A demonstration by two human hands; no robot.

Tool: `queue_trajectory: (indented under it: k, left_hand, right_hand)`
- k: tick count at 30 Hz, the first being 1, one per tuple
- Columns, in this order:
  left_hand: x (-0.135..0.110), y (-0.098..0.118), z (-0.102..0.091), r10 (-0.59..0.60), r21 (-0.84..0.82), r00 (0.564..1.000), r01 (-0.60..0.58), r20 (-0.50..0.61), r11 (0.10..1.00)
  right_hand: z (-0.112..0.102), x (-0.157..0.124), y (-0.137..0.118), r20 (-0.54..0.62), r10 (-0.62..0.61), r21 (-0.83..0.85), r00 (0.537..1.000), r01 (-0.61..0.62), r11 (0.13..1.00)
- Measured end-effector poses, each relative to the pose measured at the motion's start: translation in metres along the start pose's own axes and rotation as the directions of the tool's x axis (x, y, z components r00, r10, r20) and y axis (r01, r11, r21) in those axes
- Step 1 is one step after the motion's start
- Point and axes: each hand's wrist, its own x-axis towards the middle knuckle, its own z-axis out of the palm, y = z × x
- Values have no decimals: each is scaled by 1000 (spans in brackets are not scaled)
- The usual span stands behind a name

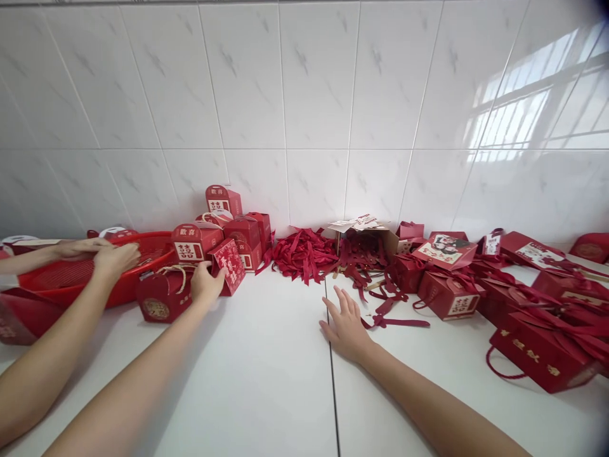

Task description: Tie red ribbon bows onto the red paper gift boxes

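Observation:
My left hand (207, 285) is closed on a small red gift box (232, 265) with a pale floral print, its thumb against the near side and its other fingers partly hidden. Right beside my wrist stands a darker red box (159, 298) with a rope handle and a round gold emblem. My right hand (346, 325) is held over the white tabletop (266, 381) with fingers spread and nothing in it. Just beyond its fingertips lie loose red straps (380, 314) and a pile of red ribbons (304, 251).
At left, a co-worker's hands (114, 259) are over a red plastic basket (102, 298). Several red boxes (197, 238) are stacked against the tiled wall (314, 95). An open carton (387, 241) holds dark red straps. More ribbon-tied boxes (542, 346) crowd the right side.

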Motion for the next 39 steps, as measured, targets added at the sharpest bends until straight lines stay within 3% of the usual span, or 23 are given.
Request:
queue_trajectory:
  k: [3,6,10,14,17,21,25,30,34,39]
  left_hand:
    - [10,3,-4,29,-66,1000,-29,-5,997]
    - [6,12,-7,86,-182,996,-82,9,980]
    - [-24,27,-2,190,-402,977,-136,96,905]
    - [-60,40,7,191,-546,964,-61,184,835]
    - [-77,42,9,179,-631,946,34,272,775]
    - [-82,37,3,178,-731,904,185,389,657]
    - [-84,34,-2,174,-762,857,316,485,566]
    - [-87,37,-3,162,-738,850,323,502,592]
    - [-87,36,-2,168,-756,852,328,496,567]
    - [-87,34,0,175,-780,848,354,500,516]
  right_hand:
    - [-1,6,5,8,62,6,998,-62,998]
    - [2,14,12,3,109,31,994,-110,994]
    - [13,37,21,-6,161,43,987,-161,986]
    - [17,56,22,-30,163,53,986,-161,986]
    - [2,66,31,-60,159,80,985,-154,985]
    - [-40,79,78,-95,340,122,936,-328,937]
    - [-66,80,131,50,413,154,909,-416,896]
    - [-48,65,149,202,326,182,924,-362,914]
    - [-34,61,150,187,343,162,920,-374,913]
    - [-33,63,153,192,346,137,918,-374,917]
